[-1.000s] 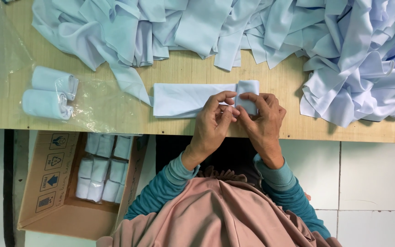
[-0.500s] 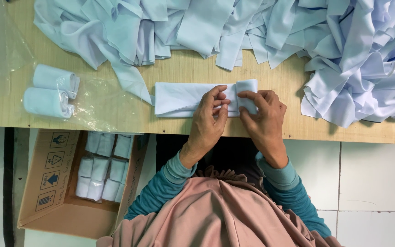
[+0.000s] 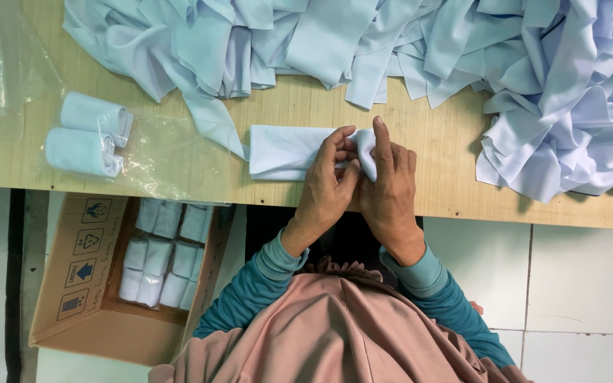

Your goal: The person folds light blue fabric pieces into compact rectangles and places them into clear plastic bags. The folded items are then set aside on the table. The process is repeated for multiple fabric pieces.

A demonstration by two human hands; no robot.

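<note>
A pale blue strip of cloth is gripped at its rolled end by both hands at the near edge of a wooden table. The left hand is closed on the roll, fingers curled over it and thumb beneath; the right hand is pressed against the roll from the other side, index finger stretched along it. The flat remainder of the strip is laid out on the table to the left of the hands. Beyond the hands and to their right, a heap of loose pale blue strips is spread. Well to the left of the hands, two finished rolls are seen inside clear plastic bags. Below the table, left of the left forearm, a cardboard box is part-filled with bagged rolls.
</note>
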